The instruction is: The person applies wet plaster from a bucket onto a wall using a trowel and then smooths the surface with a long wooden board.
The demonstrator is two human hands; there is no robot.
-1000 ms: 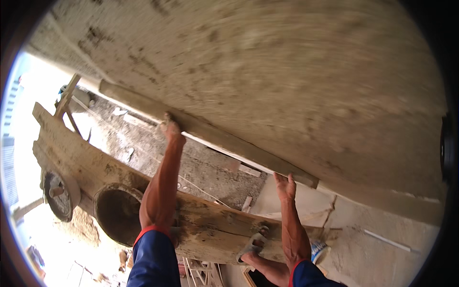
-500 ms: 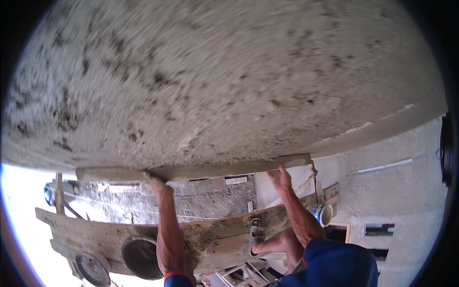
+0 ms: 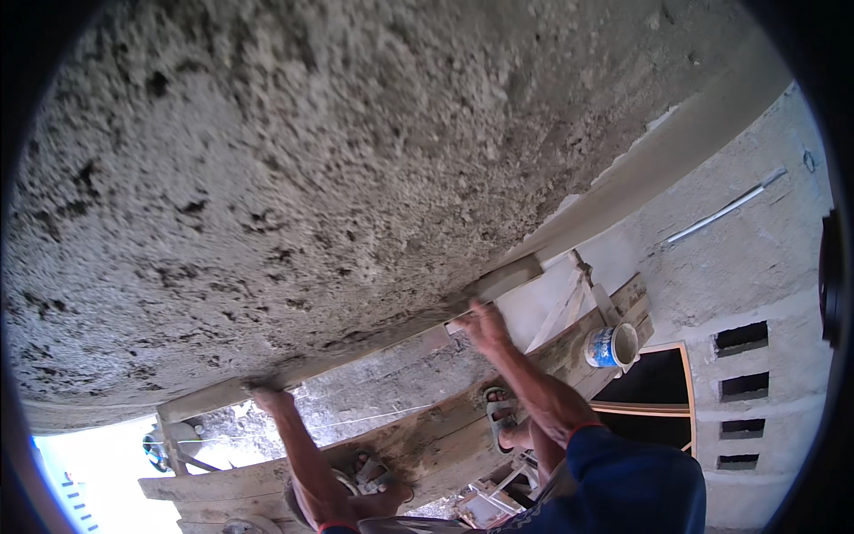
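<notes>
Grey-brown, a long straight mortar-smeared bar lies against the rough grey mortar-coated wall, the left hand and right hand both holding its lower edge, well apart, fingers partly hidden; below, grey open-toed sandals rest on a weathered wooden plank platform beside a round white-and-blue bucket; beyond stands a pale grey wall with rectangular openings

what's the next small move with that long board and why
Probably a short, even push of the long board upward across the rough surface. The left hand and right hand both hold it near its lower edge, and the area above it looks pitted and uneven, while the band to the right looks much smoother.
</notes>
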